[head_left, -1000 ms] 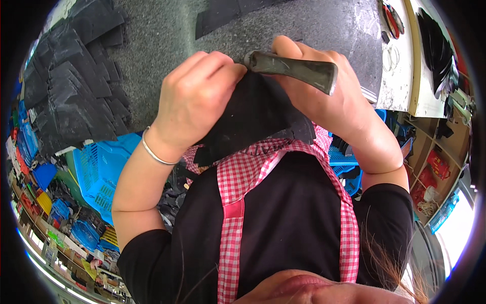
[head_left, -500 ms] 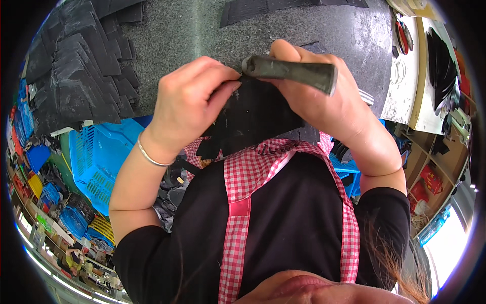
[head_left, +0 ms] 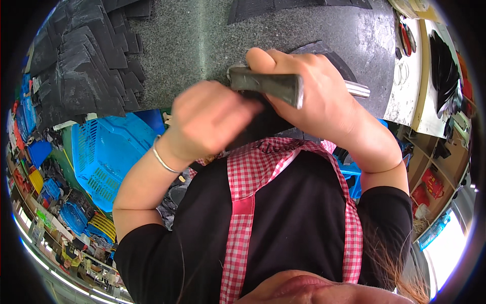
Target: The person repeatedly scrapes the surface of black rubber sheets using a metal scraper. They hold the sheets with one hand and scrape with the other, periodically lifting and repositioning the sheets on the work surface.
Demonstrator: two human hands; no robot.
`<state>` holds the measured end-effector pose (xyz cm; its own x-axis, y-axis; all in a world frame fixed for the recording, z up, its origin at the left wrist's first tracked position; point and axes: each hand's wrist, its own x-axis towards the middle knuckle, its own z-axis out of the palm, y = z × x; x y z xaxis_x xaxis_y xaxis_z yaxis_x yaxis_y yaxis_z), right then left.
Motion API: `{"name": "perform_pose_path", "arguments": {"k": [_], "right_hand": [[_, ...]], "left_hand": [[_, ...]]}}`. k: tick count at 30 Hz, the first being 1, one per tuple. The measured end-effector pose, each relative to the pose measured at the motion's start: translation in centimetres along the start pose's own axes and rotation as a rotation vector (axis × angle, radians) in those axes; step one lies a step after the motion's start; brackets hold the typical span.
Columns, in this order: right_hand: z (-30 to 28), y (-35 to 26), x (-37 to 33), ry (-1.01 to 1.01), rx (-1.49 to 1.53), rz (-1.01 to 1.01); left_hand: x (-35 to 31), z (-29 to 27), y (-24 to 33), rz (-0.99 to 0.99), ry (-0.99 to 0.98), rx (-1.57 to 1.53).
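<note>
A hammer with a dark metal head (head_left: 271, 86) is gripped in my right hand (head_left: 319, 96); its shiny handle end (head_left: 358, 89) pokes out beyond the hand's far side. My left hand (head_left: 207, 116) is beside the hammer head, over a black sheet piece (head_left: 260, 124) at the near table edge. Motion smears the left fingers, so whether they hold the sheet cannot be made out. Partly behind my right hand lies another black curved piece (head_left: 324, 53) on the grey speckled table (head_left: 177, 61).
Overlapping black sheet pieces (head_left: 88, 66) pile up on the table's left. More black strips (head_left: 293, 7) lie at the far edge. A blue plastic basket (head_left: 106, 157) is below the table at left. Red-handled pliers (head_left: 405, 40) are at right, near hanging black pieces (head_left: 443, 71).
My left hand has moved nearer to me and rightward across the black sheet, and is now blurred. The hammer head has shifted left with my right hand.
</note>
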<state>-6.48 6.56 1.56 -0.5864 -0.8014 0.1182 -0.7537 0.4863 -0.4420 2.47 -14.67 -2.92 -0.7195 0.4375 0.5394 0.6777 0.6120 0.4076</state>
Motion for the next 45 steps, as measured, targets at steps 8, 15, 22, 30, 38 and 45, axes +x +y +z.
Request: {"name": "perform_pose_path", "arguments": {"k": [8, 15, 22, 30, 38, 45], "right_hand": [[-4.1, 2.6, 0.1, 0.209, 0.023, -0.022], [-2.1, 3.6, -2.7, 0.135, -0.135, 0.044], [-3.2, 3.0, -5.4, 0.089, -0.042, 0.110], [-4.6, 2.2, -11.7, -0.128, 0.125, 0.205], [-8.0, 4.2, -10.8, 0.196, 0.338, 0.328], [-9.8, 6.9, -11.4, 0.316, 0.259, 0.512]], "left_hand": [[2.0, 4.3, 2.7, -0.011, -0.303, -0.006], [2.7, 4.3, 3.0, -0.039, -0.253, -0.081], [2.2, 2.6, 3.9, -0.087, -0.315, -0.354], [1.4, 2.6, 1.7, -0.143, -1.031, -0.741], [22.0, 9.1, -12.5, -0.191, 0.248, 0.118], [20.8, 8.9, -11.5, -0.283, -0.348, -0.287]]}}
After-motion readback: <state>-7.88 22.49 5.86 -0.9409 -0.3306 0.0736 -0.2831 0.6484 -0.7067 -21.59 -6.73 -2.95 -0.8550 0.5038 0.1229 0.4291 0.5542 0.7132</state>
